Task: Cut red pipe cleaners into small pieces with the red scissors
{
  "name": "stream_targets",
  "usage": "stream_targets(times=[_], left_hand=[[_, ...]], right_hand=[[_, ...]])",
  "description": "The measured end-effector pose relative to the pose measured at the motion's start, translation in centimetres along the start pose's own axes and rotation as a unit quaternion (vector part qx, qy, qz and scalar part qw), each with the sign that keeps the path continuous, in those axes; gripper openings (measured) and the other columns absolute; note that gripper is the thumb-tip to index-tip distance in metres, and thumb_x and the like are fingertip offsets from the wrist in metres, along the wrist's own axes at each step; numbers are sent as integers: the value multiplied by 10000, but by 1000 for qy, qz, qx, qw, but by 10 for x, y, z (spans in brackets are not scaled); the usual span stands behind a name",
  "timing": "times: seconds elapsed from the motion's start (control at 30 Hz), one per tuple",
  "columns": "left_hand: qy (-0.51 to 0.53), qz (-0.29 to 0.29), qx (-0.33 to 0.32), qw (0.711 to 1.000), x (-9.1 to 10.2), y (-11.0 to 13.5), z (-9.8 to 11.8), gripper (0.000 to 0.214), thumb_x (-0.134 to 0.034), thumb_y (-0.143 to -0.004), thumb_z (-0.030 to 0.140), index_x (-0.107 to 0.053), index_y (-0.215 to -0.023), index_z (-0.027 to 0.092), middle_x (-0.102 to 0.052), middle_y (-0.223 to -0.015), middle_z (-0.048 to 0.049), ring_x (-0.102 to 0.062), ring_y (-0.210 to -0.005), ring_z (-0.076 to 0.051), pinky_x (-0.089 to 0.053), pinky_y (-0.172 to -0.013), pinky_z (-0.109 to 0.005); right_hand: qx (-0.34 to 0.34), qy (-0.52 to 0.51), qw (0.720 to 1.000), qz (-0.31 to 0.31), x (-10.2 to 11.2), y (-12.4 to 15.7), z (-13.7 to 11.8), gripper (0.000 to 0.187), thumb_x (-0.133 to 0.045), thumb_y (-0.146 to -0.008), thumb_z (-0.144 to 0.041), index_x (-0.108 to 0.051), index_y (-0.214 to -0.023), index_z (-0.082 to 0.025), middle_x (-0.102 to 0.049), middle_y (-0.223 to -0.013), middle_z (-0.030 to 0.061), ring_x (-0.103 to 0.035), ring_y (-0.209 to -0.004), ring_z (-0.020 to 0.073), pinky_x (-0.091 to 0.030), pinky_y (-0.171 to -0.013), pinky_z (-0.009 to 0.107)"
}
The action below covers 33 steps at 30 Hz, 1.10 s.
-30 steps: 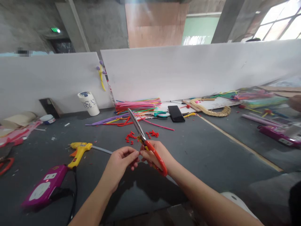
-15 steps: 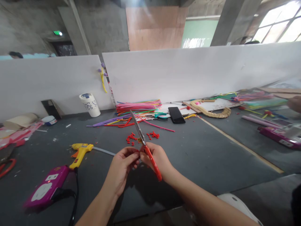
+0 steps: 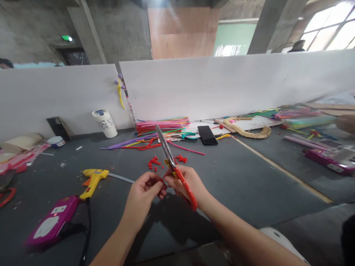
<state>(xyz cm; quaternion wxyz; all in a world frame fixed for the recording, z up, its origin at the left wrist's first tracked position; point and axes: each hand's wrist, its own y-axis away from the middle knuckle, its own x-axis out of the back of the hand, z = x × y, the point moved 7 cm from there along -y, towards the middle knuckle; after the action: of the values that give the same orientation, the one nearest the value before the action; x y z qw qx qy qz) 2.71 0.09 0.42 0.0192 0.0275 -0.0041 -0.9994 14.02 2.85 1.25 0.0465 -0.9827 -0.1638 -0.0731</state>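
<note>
My right hand [image 3: 185, 183] grips orange-handled scissors [image 3: 177, 170], whose closed steel blades point up and away over the grey table [image 3: 235, 177]. My left hand [image 3: 142, 194] is curled beside it, fingertips pinched against a small red piece at the base of the blades; the piece is mostly hidden by the fingers. Just beyond both hands lie several small red cut bits [image 3: 155, 162].
A yellow glue gun [image 3: 93, 177] and a magenta power strip [image 3: 51, 221] lie to the left. A pile of coloured pipe cleaners [image 3: 163, 127], teal scissors [image 3: 190, 136], a black phone [image 3: 206, 135] and a white paper cup [image 3: 104, 122] sit near the white divider. Another person's hand [image 3: 346, 123] shows at the far right.
The scissors tilted slightly and their handle loop shows again below my right hand. Both hands stay together at the same spot.
</note>
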Motion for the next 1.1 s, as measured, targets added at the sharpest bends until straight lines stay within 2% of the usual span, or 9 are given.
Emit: stream_targets(times=[0.07,0.2,0.43,0.57,0.8,1.1], left_hand=[[-20,1,-4,1000,-1,0,0,70,-600,-647,202,-555,-671,153,-583,-557,28,-539,-494,-103,-433,-498,-211],[-48,-1,2,999,-1,0,-2,71,-598,-644,201,-552,-672,155,-569,-543,37,-521,-480,-96,-428,-502,-212],[-57,-4,17,998,0,-1,-3,118,-621,-607,224,-596,-686,141,-588,-582,8,-521,-520,-114,-418,-528,-232],[-58,9,23,998,1,-1,-4,85,-611,-587,181,-601,-663,145,-578,-556,16,-489,-496,-104,-397,-508,-215],[-86,12,3,996,2,-1,-5,98,-576,-580,128,-612,-666,158,-588,-556,15,-495,-512,-117,-387,-518,-214],[-106,10,-9,994,2,-1,-5,90,-579,-595,153,-623,-674,152,-601,-586,-3,-517,-541,-128,-407,-537,-229]], right_hand=[[15,12,1000,-7,-1,1,-2,58,-488,-633,-200,-515,-629,-148,-438,-497,-51,-394,-405,66,-324,-389,169],[23,62,998,18,1,2,1,35,-478,-615,-182,-493,-610,-151,-429,-495,-53,-383,-425,67,-294,-404,169],[35,98,994,29,2,-1,3,27,-468,-600,-182,-469,-583,-161,-411,-491,-54,-365,-451,72,-272,-414,168],[40,106,993,33,2,0,4,23,-471,-586,-171,-485,-595,-154,-424,-505,-51,-371,-466,74,-287,-425,162],[54,123,990,42,1,1,4,11,-477,-576,-159,-484,-579,-151,-436,-505,-49,-359,-485,75,-304,-447,158],[61,141,987,41,1,1,3,30,-471,-588,-171,-493,-591,-150,-428,-513,-47,-364,-491,81,-292,-450,164]])
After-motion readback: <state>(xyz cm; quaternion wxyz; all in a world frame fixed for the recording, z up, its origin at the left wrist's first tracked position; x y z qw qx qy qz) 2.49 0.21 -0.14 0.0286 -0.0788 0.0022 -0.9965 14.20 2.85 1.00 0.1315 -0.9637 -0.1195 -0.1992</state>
